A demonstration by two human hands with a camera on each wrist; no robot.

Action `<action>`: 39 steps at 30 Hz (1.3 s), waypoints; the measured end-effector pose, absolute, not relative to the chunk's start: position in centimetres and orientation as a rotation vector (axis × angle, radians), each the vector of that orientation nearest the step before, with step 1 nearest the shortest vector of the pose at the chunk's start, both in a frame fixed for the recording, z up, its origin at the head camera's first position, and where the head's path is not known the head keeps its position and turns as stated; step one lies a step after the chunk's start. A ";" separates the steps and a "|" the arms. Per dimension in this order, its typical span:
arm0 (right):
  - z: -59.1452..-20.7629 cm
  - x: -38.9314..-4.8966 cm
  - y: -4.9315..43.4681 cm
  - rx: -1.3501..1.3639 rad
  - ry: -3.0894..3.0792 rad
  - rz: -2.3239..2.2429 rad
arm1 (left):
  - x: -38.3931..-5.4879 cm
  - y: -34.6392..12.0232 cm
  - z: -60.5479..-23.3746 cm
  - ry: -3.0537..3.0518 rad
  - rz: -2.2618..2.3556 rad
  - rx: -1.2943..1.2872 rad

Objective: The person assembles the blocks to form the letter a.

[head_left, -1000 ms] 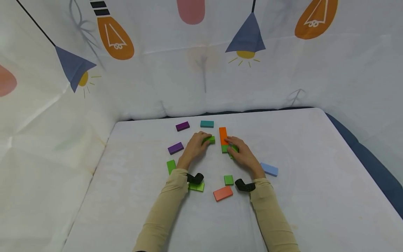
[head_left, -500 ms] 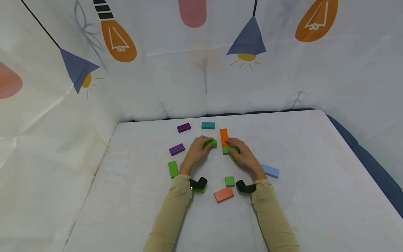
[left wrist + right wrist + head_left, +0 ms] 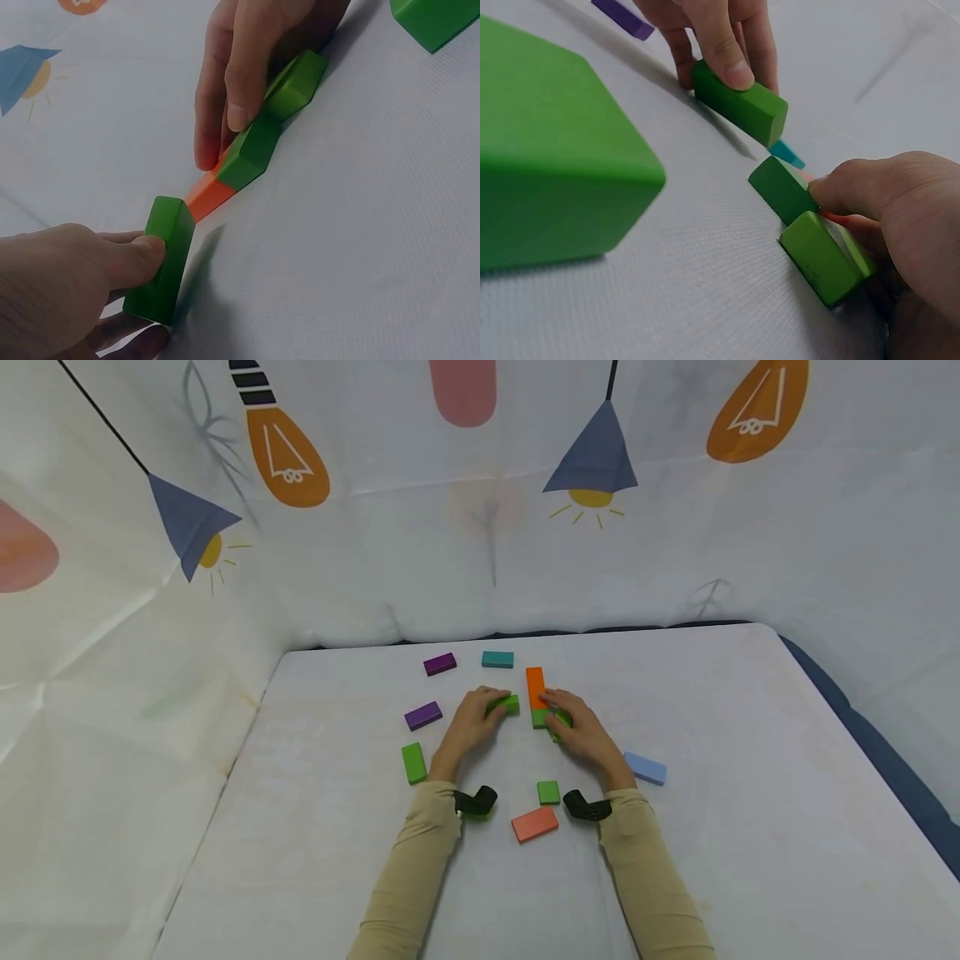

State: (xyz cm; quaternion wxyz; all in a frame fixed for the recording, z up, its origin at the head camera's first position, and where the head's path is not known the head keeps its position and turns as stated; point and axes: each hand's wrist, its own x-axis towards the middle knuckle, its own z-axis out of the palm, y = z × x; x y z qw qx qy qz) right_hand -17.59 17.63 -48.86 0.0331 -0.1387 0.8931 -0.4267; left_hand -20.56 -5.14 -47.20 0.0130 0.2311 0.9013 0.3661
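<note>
My left hand [image 3: 468,725] pinches a green block [image 3: 172,225] between thumb and fingers, just above the table in the left wrist view. To its right, my right hand [image 3: 587,735] rests with fairly straight fingers on a joined group of blocks. The group has an orange block [image 3: 536,687], a dark green block [image 3: 784,191] at its near end, and a lighter green block [image 3: 821,255] against the dark one, partly under the hand. In the right wrist view the thumb touches the dark green block; the other fingers reach the orange block and are partly hidden.
A teal block [image 3: 498,659] and two purple blocks [image 3: 440,664] lie farther back and left. A green block [image 3: 414,763] lies left, a small green block [image 3: 548,792] and a coral block [image 3: 535,824] in front, a light blue block [image 3: 645,768] right. Another green piece is mostly hidden by the left wrist.
The head view has shifted slightly. My left hand, with its green block, has moved a little toward me and to the right. The right hand stays on the joined blocks.
</note>
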 end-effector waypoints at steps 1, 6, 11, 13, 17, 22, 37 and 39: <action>-48.9 -17.6 17.6 -0.422 2.746 -1.312 | -20.5 -5.1 -47.2 2.810 1.143 0.719; -49.0 -17.6 17.6 -0.426 2.745 -1.307 | -20.4 -4.9 -47.4 2.814 1.133 0.714; -49.3 -17.6 17.6 -0.408 2.740 -1.315 | -20.1 -4.7 -47.8 2.823 1.128 0.681; -49.5 -17.6 17.6 -0.407 2.738 -1.318 | -19.9 -4.6 -48.1 2.826 1.149 0.663; -49.5 -17.6 17.5 -0.402 2.738 -1.320 | -19.5 -4.4 -48.7 2.861 1.169 0.664; -49.6 -18.2 17.5 -0.427 2.758 -1.313 | -19.3 -4.3 -48.7 2.888 1.217 0.649; -49.6 -18.6 17.2 -0.419 2.771 -1.282 | -19.4 -4.5 -49.0 2.866 1.250 0.632; -49.7 -18.6 17.3 -0.408 2.771 -1.280 | -19.3 -4.4 -49.1 2.850 1.256 0.640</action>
